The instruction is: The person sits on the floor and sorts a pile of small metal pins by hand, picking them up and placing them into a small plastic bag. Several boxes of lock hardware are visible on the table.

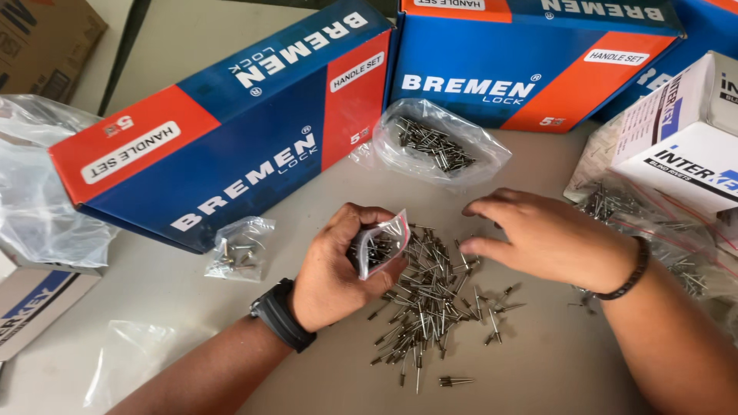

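1. Left hand [334, 265], watch on the wrist, is closed around a small clear bag [378, 244] with a red zip strip. It sits near the table's [192, 338] middle, mouth tipped toward the right hand, probably so rivets can drop straight in. A few are already inside.
2. Right hand [538, 234] holds nothing. Fingers are loosely spread and hover just above the top of the loose rivet pile [430, 296], fingertips pointing at the bag mouth.
3. The pile is spread flat on the table between both hands, likely for easy picking.
4. A bigger clear bag [438, 142] lies open toward the far edge, holding more rivets.
5. A small filled bag [240, 250] is set aside left of the left hand, against a blue and red box [231, 131].
6. A second blue box [530, 58] sits at the far edge; a white box [684, 131] rests on rivet bags at the right edge.
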